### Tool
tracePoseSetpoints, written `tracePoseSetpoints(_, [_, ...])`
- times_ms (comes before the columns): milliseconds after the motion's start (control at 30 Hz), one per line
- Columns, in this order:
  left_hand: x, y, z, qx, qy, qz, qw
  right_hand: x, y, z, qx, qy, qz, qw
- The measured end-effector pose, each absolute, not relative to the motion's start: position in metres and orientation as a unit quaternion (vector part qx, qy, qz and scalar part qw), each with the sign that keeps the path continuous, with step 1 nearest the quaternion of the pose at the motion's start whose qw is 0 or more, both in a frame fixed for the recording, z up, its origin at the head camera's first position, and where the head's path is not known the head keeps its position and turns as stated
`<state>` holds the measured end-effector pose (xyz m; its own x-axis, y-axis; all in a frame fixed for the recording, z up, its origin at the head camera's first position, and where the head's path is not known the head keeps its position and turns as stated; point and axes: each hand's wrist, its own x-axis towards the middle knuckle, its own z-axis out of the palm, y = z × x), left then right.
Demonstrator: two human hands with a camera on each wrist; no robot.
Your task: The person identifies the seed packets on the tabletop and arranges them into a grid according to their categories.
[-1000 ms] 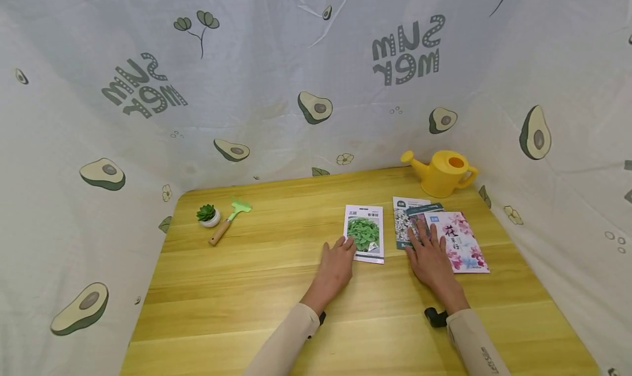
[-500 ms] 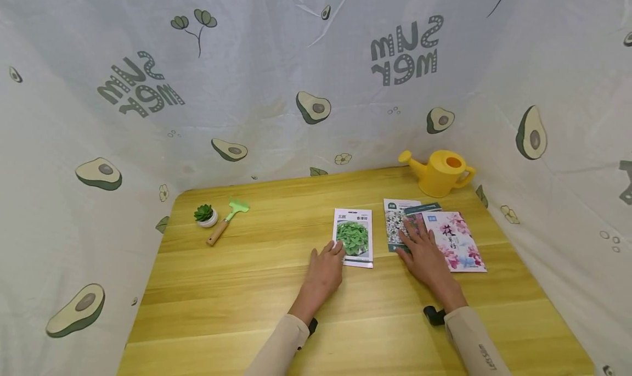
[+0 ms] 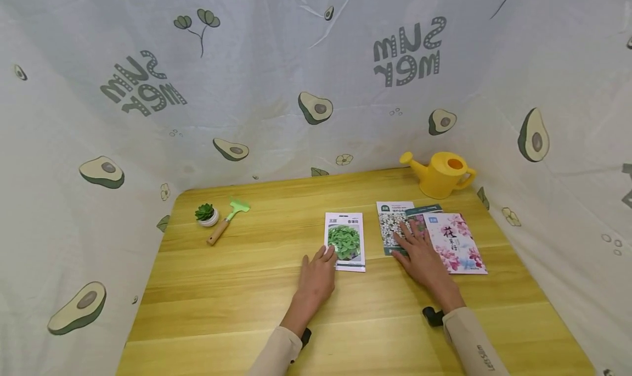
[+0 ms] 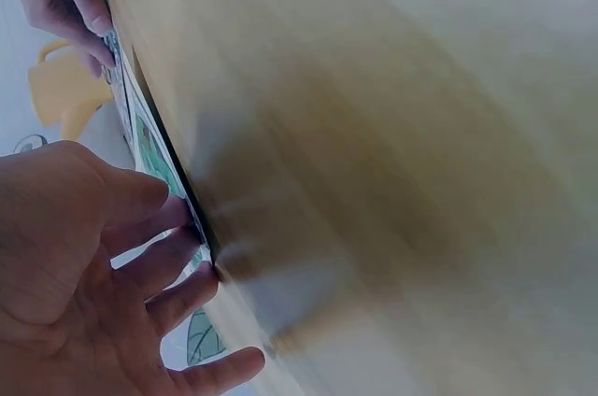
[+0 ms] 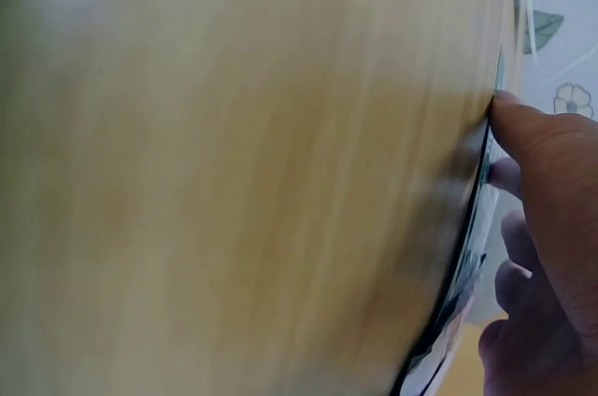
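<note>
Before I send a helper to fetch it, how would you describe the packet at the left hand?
On the wooden table, find the yellow watering can in the far right corner, then come nearer and left past the overlapping flower packets. The leafy packet lies apart from these, touched by the left hand; only it pictures green leaves, not flowers.

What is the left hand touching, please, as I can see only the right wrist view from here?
Observer: The fingertips of the left hand are on the lower left side of the green-leaf packet.
Operator: Thank you; does it touch any other packet?
Observer: No, bare table shows between it and the white-flower packet.
Operator: And is there any tool lying about?
Observer: Yes, a green rake with a wooden handle lies beside the potted succulent.
</note>
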<state>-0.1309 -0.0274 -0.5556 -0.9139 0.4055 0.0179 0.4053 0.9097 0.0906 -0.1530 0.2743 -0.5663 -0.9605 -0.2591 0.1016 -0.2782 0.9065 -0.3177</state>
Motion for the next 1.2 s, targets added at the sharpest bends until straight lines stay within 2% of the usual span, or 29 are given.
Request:
tracePoseSetpoints(300, [-0.122, -0.040, -0.553, 0.191, 0.980, 0.055, 0.009, -0.154, 0.272, -0.561, 0.133, -0.970, 0.202, 0.001])
tracePoseSetpoints(600, [-0.115, -0.050, -0.558, 0.182, 0.979, 0.094, -0.002, -0.160, 0.274, -0.566, 0.135, -0.965, 0.221, 0.038])
tracePoseSetpoints(967, [-0.105, -0.058, -0.558, 0.175, 0.978, 0.115, -0.008, -0.165, 0.281, -0.565, 0.139, -0.961, 0.239, -0.033])
tracePoseSetpoints(1200, [-0.098, -0.062, -0.558, 0.168, 0.979, 0.114, -0.006, -0.162, 0.278, -0.562, 0.141, -0.961, 0.234, -0.038])
